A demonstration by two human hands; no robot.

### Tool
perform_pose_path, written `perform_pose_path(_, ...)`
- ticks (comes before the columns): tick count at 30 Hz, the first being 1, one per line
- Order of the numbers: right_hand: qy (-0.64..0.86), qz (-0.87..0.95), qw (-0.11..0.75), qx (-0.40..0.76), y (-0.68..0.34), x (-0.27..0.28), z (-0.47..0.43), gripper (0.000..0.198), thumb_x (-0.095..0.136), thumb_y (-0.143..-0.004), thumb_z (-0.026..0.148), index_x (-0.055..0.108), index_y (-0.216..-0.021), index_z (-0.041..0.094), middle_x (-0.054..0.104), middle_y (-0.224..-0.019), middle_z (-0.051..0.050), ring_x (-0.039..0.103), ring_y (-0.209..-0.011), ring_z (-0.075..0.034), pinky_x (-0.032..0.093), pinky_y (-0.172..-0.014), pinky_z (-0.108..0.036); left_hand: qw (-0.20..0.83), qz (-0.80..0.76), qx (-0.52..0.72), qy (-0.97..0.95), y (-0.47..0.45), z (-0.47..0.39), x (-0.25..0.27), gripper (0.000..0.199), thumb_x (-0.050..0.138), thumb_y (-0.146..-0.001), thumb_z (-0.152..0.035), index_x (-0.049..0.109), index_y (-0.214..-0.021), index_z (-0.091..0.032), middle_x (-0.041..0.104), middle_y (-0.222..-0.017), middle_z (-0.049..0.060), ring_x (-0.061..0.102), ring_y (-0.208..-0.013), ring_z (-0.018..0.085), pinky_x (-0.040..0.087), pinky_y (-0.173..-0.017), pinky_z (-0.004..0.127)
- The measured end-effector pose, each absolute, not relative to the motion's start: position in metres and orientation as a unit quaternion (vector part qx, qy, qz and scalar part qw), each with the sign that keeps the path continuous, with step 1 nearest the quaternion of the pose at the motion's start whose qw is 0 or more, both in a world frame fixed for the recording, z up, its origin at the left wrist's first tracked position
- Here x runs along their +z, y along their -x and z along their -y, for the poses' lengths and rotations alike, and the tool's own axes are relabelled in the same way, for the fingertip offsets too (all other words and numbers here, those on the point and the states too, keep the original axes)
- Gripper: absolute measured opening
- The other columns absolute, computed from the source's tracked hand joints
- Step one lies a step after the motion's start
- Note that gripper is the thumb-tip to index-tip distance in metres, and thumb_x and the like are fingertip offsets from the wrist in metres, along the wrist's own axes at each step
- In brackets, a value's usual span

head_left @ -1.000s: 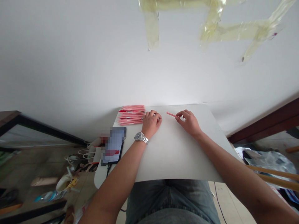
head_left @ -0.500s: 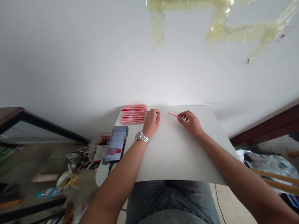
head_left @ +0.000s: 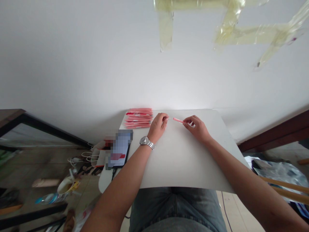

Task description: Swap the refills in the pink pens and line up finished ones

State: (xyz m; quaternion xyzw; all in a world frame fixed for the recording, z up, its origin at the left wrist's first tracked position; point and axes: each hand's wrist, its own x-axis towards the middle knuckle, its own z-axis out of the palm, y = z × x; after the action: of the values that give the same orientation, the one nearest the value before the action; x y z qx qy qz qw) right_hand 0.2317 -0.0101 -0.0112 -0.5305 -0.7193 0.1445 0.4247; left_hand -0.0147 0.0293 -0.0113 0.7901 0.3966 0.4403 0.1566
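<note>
My right hand [head_left: 196, 126] pinches a slim pink pen barrel [head_left: 178, 120] by its near end, and the other end points left. Across a narrow gap my left hand [head_left: 159, 125], with a metal watch on its wrist, has its fingers closed. A small pale, clear tip [head_left: 169, 118] sticks out from those fingers toward the pink barrel. What it belongs to is hidden in the hand. A row of several pink pens [head_left: 138, 118], seemingly in clear wrapping, lies on the white table [head_left: 178, 161] just left of my left hand.
A phone [head_left: 119, 149], partly blurred out, lies at the table's left edge with a cable [head_left: 114, 174]. White cords, a cup [head_left: 65, 187] and a bottle [head_left: 47, 198] are on the left below table height. The wall [head_left: 108, 64] borders the table's far edge.
My left hand has shifted slightly right, and its pale tip is nearer the pink barrel. The barrel has tilted a little flatter in my right hand.
</note>
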Motion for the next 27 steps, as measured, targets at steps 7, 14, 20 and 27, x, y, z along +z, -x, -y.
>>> perform_pose_path(7,0.53,0.724,0.418,0.146,-0.231,-0.01,0.011,0.02,0.063,-0.094,0.041,0.071,-0.098,0.023,0.065,-0.094,-0.006,0.062,-0.082,-0.02,0.054,-0.073,-0.035,0.189,-0.396,0.439,-0.784,0.014,-0.027,-0.009,0.006,0.055,-0.101,-0.025,0.058,-0.105,-0.022,0.068,-0.098,0.003,0.064,-0.088,0.015,0.052,-0.084,0.029)
perform_pose_path(14,0.522,0.728,0.419,0.148,-0.232,-0.012,0.01,0.019,0.063,-0.095,0.04,0.072,-0.099,0.023,0.065,-0.095,-0.006,0.063,-0.085,-0.02,0.054,-0.074,-0.035,0.182,-0.38,0.435,-0.795,0.014,-0.024,-0.004,0.007,0.053,-0.102,-0.024,0.06,-0.102,-0.022,0.066,-0.096,0.003,0.063,-0.087,0.015,0.051,-0.084,0.029)
perform_pose_path(20,0.518,0.732,0.418,0.146,-0.232,-0.013,0.009,0.019,0.064,-0.095,0.04,0.073,-0.099,0.024,0.065,-0.094,-0.006,0.063,-0.085,-0.02,0.054,-0.074,-0.035,0.173,-0.366,0.426,-0.809,0.013,-0.02,0.0,0.011,0.052,-0.103,-0.024,0.062,-0.103,-0.022,0.065,-0.1,0.004,0.062,-0.088,0.016,0.051,-0.085,0.03)
perform_pose_path(27,0.516,0.734,0.415,0.151,-0.232,-0.012,0.01,0.018,0.064,-0.095,0.039,0.072,-0.099,0.024,0.066,-0.094,-0.006,0.065,-0.086,-0.021,0.055,-0.074,-0.035,0.191,-0.366,0.432,-0.802,0.012,-0.02,0.001,0.008,0.055,-0.101,-0.023,0.063,-0.102,-0.022,0.067,-0.099,0.004,0.063,-0.087,0.016,0.053,-0.083,0.03)
